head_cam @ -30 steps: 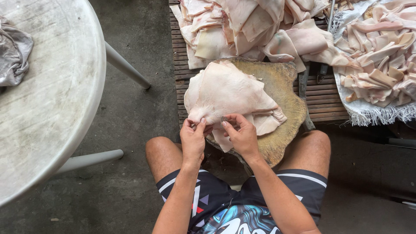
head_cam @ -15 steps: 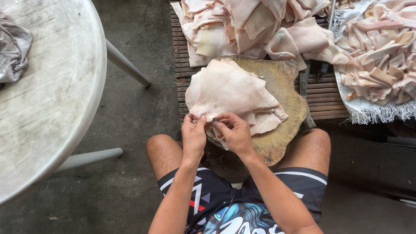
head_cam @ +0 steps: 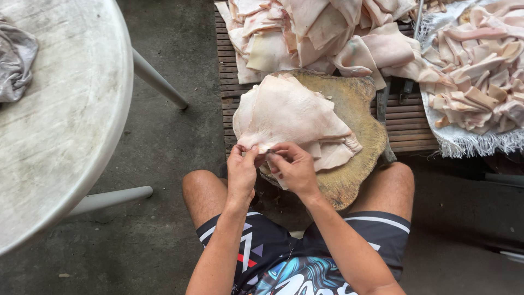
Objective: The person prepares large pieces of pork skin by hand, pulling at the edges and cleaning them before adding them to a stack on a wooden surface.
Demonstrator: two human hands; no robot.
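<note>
— Two hands meet at the near edge of the skin sheet [head_cam: 286, 112]. What is hard to see there?

— The left hand [head_cam: 241, 173] has its fingers closed in a pinch on the edge of the sheet. The right hand [head_cam: 295, 168] is also closed, and a small dark thing [head_cam: 271, 151] shows between the fingertips. I cannot tell what it is; it is too small. The fingers cover the exact place where they touch the skin.

— Where does the sheet lie?

— It lies flat on a round wooden block [head_cam: 357, 128], over some other pale pieces. The block stands between the knees of the person, and its near part is hidden behind the hands and the arms.

— What is cut off by the frame?

— The pile of skins [head_cam: 311, 33] behind the block runs out at the top edge. The heap of strips [head_cam: 480, 71] on a white fringed cloth [head_cam: 464, 143] runs out at the right. The round pale table [head_cam: 65, 120] at the left is only partly in view, and a grey rag [head_cam: 15, 63] on it is cut at the left edge.

— Is there room for moving?

— The concrete floor [head_cam: 174, 142] between the table and the slatted wooden pallet [head_cam: 406, 117] is open. One table leg [head_cam: 158, 79] crosses it. The right half of the block is bare.

— Any packages or labels?

— I see none. Only the black shorts [head_cam: 262, 251] carry coloured shapes.
</note>
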